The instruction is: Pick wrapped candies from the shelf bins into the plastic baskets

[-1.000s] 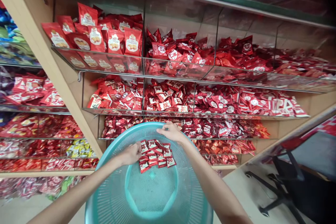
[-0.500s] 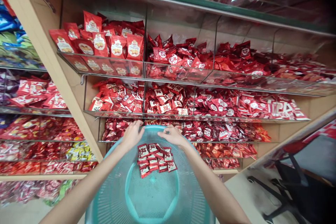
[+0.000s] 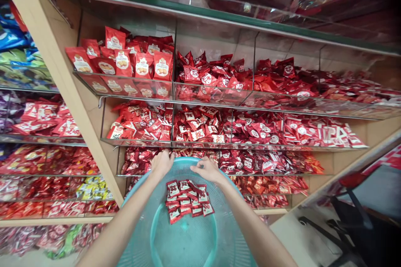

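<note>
A turquoise plastic mesh basket (image 3: 200, 235) is in front of me, below the shelves. Small red-and-white candy packets (image 3: 188, 198) lie in a bunch inside it, toward the far side. At the far rim, on the left, my left hand (image 3: 162, 164) is closed on the basket, its fingers curled over the edge. My right hand (image 3: 207, 169) grips the same rim a little to the right, with the thumb on the inner side. Part of the fingers of both hands is hidden behind the rim.
Shelves with clear fronts hold red snack packets (image 3: 142, 66) and more red-and-white packets (image 3: 198, 127) behind the basket. A wooden upright (image 3: 67, 91) divides them from another rack at left. A black chair (image 3: 366, 229) stands at lower right.
The view has tilted up slightly, so shelves, basket and hands appear lower. My left hand has moved a little to the right along the rim. The packets in the basket stay bunched.
</note>
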`<state>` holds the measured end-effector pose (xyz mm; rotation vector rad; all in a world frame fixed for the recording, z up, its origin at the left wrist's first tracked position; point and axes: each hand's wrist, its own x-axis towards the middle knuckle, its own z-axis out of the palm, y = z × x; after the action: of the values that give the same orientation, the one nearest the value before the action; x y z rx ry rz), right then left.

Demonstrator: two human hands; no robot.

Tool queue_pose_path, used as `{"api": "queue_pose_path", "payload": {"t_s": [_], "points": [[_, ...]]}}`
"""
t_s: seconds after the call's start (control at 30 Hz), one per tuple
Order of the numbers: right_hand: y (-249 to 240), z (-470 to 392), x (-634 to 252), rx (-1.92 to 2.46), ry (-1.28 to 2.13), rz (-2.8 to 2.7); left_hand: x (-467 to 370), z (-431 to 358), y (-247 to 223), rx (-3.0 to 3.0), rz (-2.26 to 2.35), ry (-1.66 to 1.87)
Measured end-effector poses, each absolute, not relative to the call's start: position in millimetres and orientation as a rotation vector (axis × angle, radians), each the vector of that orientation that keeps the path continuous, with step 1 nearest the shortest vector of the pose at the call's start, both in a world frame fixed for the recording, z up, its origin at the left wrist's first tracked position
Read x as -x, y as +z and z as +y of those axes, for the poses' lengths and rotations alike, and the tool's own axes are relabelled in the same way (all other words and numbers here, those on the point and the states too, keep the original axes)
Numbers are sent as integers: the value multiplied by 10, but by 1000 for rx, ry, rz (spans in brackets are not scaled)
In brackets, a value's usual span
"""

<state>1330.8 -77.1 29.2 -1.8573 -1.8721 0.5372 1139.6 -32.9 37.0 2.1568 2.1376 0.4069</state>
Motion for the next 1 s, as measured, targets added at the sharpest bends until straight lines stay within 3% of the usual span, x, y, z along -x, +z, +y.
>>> {"api": "queue_pose_path", "payload": {"t_s": [0.4, 0.7, 0.87, 1.0], "points": [[332, -764, -13359, 1779, 503, -2042, -11391, -289, 306, -2223, 2112, 424], [883, -1164, -13399, 1548, 375, -2053, -11382, -270, 286, -2256, 2088, 419], [283, -1685, -13935, 1832, 84, -1752, -11392, -264, 294, -2242, 2082, 405], [-348, -2027, -14348, 1968, 440, -1619, -11409, -249, 314, -2236, 2084, 377]]}}
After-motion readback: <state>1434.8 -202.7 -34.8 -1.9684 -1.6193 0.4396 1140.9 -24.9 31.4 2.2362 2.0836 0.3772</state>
